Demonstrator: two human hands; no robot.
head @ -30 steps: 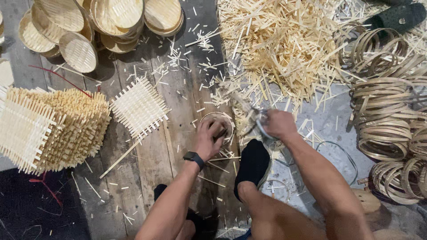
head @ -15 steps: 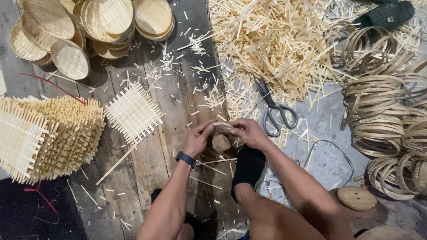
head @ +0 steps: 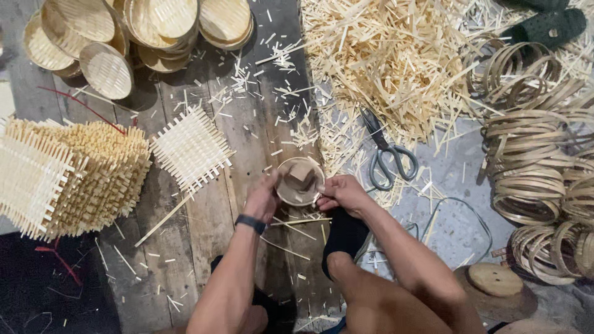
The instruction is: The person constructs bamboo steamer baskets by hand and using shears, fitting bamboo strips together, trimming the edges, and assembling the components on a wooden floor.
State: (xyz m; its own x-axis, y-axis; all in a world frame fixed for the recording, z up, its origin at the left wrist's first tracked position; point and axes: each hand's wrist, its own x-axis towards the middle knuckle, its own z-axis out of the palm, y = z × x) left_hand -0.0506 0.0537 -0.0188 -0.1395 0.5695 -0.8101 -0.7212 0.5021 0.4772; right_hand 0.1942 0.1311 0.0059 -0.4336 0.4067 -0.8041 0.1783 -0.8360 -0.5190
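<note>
My left hand point(head: 265, 199) and my right hand point(head: 342, 192) together hold a small round bamboo ring point(head: 300, 181) with a wooden block inside it, just above the plank floor. The left hand grips its left rim, the right hand its right rim. Grey-handled scissors point(head: 385, 151) lie on the floor just right of my hands. A flat woven bamboo square point(head: 192, 149) lies to the left.
A stack of woven squares point(head: 68, 176) sits at far left. Round woven trays point(head: 124, 31) are piled at top left. A heap of bamboo offcuts point(head: 396, 55) lies at top. Bamboo hoops point(head: 544, 161) are stacked at right. A round wooden disc point(head: 495, 279) lies lower right.
My right hand has left the scissors on the floor and come to the ring. Both hands have tilted the ring up so that its inside and the block show.
</note>
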